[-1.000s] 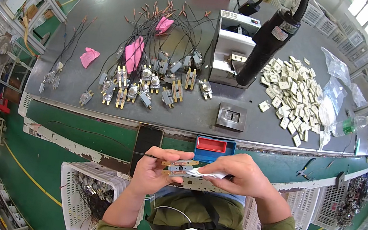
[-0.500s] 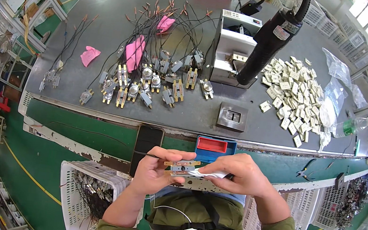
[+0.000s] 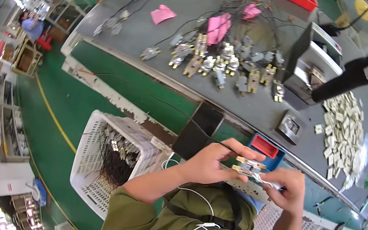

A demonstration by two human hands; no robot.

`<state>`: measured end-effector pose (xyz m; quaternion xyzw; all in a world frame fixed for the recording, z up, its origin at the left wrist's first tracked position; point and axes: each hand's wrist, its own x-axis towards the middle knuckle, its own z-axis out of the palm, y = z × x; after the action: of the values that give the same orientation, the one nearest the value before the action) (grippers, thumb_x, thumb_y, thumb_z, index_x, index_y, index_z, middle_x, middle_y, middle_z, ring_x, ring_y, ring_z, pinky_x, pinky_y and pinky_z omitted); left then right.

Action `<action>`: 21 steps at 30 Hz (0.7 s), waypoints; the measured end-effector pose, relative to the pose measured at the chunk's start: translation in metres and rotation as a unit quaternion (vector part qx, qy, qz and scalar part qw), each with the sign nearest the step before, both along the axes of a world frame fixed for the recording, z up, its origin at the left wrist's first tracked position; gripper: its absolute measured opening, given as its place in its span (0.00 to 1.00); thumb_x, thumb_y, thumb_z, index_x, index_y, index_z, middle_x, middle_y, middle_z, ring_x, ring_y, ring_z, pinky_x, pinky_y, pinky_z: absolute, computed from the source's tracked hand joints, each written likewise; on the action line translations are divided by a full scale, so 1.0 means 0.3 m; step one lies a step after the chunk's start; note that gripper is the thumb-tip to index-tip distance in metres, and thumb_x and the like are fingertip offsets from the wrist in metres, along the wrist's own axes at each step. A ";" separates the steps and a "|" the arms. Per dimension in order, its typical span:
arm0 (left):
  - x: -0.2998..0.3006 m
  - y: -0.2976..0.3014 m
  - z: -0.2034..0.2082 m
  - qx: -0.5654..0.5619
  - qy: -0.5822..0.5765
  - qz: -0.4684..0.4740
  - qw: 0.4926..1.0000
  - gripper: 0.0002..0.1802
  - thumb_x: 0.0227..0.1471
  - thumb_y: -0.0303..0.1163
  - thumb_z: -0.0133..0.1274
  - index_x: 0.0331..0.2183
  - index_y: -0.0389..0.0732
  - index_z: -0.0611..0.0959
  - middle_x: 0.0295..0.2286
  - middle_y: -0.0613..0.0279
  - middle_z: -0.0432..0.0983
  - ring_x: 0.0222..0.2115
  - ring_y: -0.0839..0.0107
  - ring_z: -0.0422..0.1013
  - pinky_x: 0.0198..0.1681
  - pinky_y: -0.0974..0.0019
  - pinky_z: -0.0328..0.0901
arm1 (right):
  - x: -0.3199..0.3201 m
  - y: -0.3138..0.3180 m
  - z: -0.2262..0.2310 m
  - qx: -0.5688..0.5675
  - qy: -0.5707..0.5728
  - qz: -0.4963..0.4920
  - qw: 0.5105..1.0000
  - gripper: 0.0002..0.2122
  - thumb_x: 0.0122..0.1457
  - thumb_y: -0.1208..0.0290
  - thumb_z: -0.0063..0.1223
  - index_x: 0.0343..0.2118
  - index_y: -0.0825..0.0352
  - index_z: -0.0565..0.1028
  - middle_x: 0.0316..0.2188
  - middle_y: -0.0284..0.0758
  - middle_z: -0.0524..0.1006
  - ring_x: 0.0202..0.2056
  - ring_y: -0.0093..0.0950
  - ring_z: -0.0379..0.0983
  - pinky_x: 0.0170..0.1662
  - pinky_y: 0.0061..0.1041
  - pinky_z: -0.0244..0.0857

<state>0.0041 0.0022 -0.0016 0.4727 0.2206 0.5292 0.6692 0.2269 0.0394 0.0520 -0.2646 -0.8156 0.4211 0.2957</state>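
Note:
Between the fingers and thumb of my left hand (image 3: 207, 164) is a small thermostat-like electrical part (image 3: 250, 165) with a grey body and brass-coloured terminals. A thin dark wire (image 3: 184, 111) trails from it toward the left. My right hand (image 3: 289, 188) pinches a crumpled white cloth or tissue (image 3: 271, 184), whose end touches the part's right side. Both hands are in front of my body near the bench edge. Just beyond them lie a dark phone (image 3: 198, 131) and a blue tray (image 3: 276, 163) with a red tray (image 3: 265, 146) inside.
Several wired parts (image 3: 220, 65) and pink scraps (image 3: 163, 15) lie on the grey bench. A black electric screwdriver (image 3: 348, 80) leans by a metal feeder box (image 3: 314, 53). Right of it is a metal block (image 3: 291, 126) and a heap of cream pieces (image 3: 341, 131). A white basket (image 3: 83, 166) stands left.
The view has swung left and tilted, so the bench slants and more floor shows on the left. Both hands keep their hold, the part and white cloth still touching.

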 end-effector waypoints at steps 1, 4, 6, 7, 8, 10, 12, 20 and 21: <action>-0.028 -0.019 0.002 -0.004 0.007 0.015 1.000 0.27 0.40 0.18 0.61 0.42 0.40 0.69 0.46 0.39 0.68 0.47 0.57 0.69 0.49 0.58 0.67 | 0.000 0.005 0.004 -0.016 -0.017 0.009 1.000 0.14 0.39 0.82 0.58 0.33 0.64 0.78 0.18 0.34 0.75 0.18 0.29 0.70 0.20 0.23 0.59; -0.163 -0.059 0.023 0.045 0.075 0.201 0.976 0.28 0.37 0.23 0.65 0.41 0.39 0.69 0.42 0.39 0.71 0.44 0.54 0.70 0.45 0.56 0.69 | 0.055 -0.010 -0.045 -0.063 0.034 -0.073 0.995 0.10 0.44 0.82 0.56 0.31 0.68 0.77 0.17 0.33 0.75 0.15 0.20 0.68 0.18 0.17 0.58; -0.379 -0.078 0.012 0.008 0.087 0.407 0.909 0.22 0.47 0.37 0.60 0.42 0.41 0.70 0.41 0.49 0.71 0.42 0.56 0.69 0.44 0.56 0.68 | 0.103 -0.030 -0.061 -0.158 0.029 -0.209 0.965 0.05 0.48 0.82 0.54 0.30 0.70 0.75 0.18 0.32 0.75 0.15 0.16 0.66 0.17 0.14 0.57; -0.518 -0.091 -0.031 0.062 0.173 0.520 0.834 0.20 0.50 0.38 0.56 0.42 0.40 0.71 0.41 0.55 0.70 0.43 0.61 0.68 0.46 0.60 0.65 | 0.112 -0.033 -0.081 -0.166 0.027 -0.251 0.953 0.05 0.49 0.82 0.53 0.30 0.71 0.74 0.18 0.31 0.74 0.16 0.15 0.66 0.18 0.13 0.57; -0.663 -0.139 -0.053 -0.014 0.150 0.632 0.760 0.21 0.50 0.38 0.58 0.42 0.39 0.72 0.42 0.58 0.69 0.41 0.66 0.68 0.47 0.64 0.63 | 0.119 -0.033 -0.093 -0.177 0.025 -0.289 0.941 0.04 0.50 0.82 0.52 0.30 0.71 0.74 0.18 0.30 0.73 0.16 0.14 0.65 0.18 0.12 0.56; -0.939 -0.326 -0.200 -0.064 0.050 0.693 0.716 0.19 0.56 0.38 0.50 0.45 0.37 0.69 0.43 0.59 0.67 0.40 0.69 0.65 0.47 0.67 0.63 | 0.138 -0.051 -0.126 -0.190 0.044 -0.297 0.935 0.04 0.51 0.82 0.51 0.31 0.71 0.72 0.18 0.30 0.72 0.15 0.14 0.64 0.18 0.11 0.55; -1.047 -0.524 -0.381 -0.141 0.003 0.729 0.670 0.23 0.55 0.41 0.51 0.46 0.36 0.69 0.42 0.62 0.68 0.42 0.70 0.65 0.48 0.68 0.61 | 0.152 -0.037 -0.158 -0.218 0.032 -0.292 0.931 0.04 0.53 0.81 0.49 0.32 0.70 0.72 0.18 0.30 0.71 0.15 0.13 0.63 0.18 0.11 0.55; -0.795 -0.778 -0.828 -0.384 -0.234 0.619 0.644 0.15 0.52 0.36 0.56 0.38 0.36 0.75 0.37 0.58 0.73 0.40 0.66 0.71 0.40 0.71 0.70 | 0.158 -0.011 -0.213 -0.209 0.019 -0.286 0.935 0.05 0.59 0.73 0.49 0.36 0.68 0.70 0.19 0.27 0.68 0.17 0.12 0.61 0.17 0.10 0.54; -0.768 -0.771 -0.837 -0.390 -0.194 0.631 0.642 0.20 0.52 0.41 0.55 0.40 0.35 0.75 0.40 0.55 0.72 0.41 0.65 0.71 0.43 0.71 0.69 | 0.153 -0.011 -0.213 -0.208 0.021 -0.284 0.936 0.05 0.59 0.73 0.49 0.36 0.68 0.70 0.19 0.27 0.68 0.17 0.12 0.61 0.17 0.10 0.54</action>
<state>-0.2262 -0.2291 -0.2526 -0.1989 0.5165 0.7679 0.3225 0.2728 0.0362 -0.0119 -0.5317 -0.5943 0.4855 0.3583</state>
